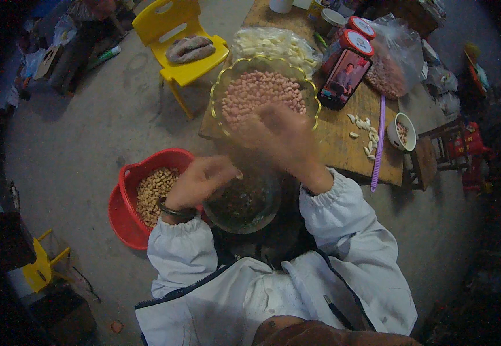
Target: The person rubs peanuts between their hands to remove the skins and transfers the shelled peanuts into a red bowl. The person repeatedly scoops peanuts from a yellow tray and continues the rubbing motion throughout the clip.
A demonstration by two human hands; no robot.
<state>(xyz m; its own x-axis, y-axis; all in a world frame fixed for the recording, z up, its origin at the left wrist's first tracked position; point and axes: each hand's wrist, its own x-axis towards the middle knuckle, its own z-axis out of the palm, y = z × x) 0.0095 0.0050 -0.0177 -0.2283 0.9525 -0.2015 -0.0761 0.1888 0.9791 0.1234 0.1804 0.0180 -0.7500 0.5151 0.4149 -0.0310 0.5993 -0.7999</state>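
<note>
My right hand point(282, 136), blurred, is over the near edge of a clear bowl with a scalloped gold rim point(212, 100). Pinkish shelled peanuts point(263, 93) fill much of that bowl. Lower and to the left, my left hand point(205, 179) has its thumb and fingers brought near each other. It is between a red plastic basket point(126, 190) of unshelled peanuts point(155, 188) and a round basin point(272, 216) holding dark bits. A dark bangle point(177, 212) circles the left wrist. Blur hides whether either hand holds anything small.
On the wooden table point(341, 151) are a bag of peeled garlic cloves point(276, 45), a phone point(346, 78) against red-lidded jars point(359, 42), loose cloves point(369, 136), a purple plastic strip point(378, 147) and a small white bowl point(401, 147). A yellow chair point(198, 73) stands at the far left.
</note>
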